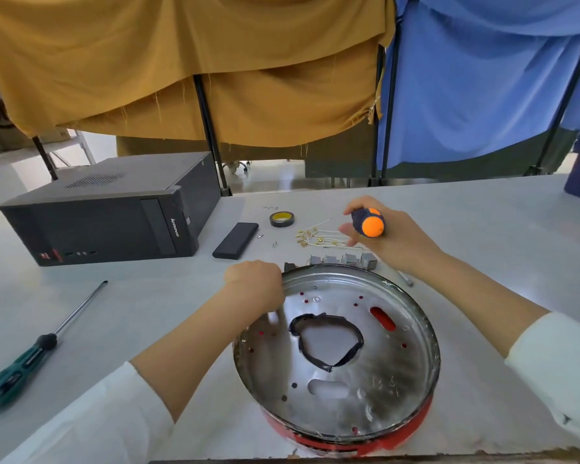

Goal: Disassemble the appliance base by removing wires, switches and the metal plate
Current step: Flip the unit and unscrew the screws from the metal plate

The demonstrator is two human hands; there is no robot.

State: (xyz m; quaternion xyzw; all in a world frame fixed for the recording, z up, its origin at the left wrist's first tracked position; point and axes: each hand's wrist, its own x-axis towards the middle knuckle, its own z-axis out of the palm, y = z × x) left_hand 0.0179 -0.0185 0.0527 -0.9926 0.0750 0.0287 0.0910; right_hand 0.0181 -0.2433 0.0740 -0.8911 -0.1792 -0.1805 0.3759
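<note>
Right hand (387,236) is wrapped around a stubby screwdriver (369,223) with a navy and orange handle, held up off the table past the far rim of the base, butt end toward the camera. Looks parked there, ready for when it's needed. Left hand (253,284) is curled over the upper left rim of the metal plate (349,380), fingers hooked inside the lip. My guess is they're trying to pry or lift it out of the red appliance base (345,445) it sits in, right at the near edge of the white table (148,303).

Biggest thing around is a black Lenovo desktop tower (114,212) lying on its side at far left, well clear of the work. The plate itself is a shiny round pan with a ragged, black-edged hole in the middle and a few slots that show red through them.

A long screwdriver with a green and black handle (21,366) lies off to the left, within easy reach. Past the plate there's a flat black rectangular thing (235,240), can't tell what, and a roll of black tape (282,218).

Removed bits are lined up behind the base: a row of grey switches (344,260) just beyond the rim, then a bundle of white wires with brass terminals (318,237). So wires and switches seem done, and the plate is what's left.
</note>
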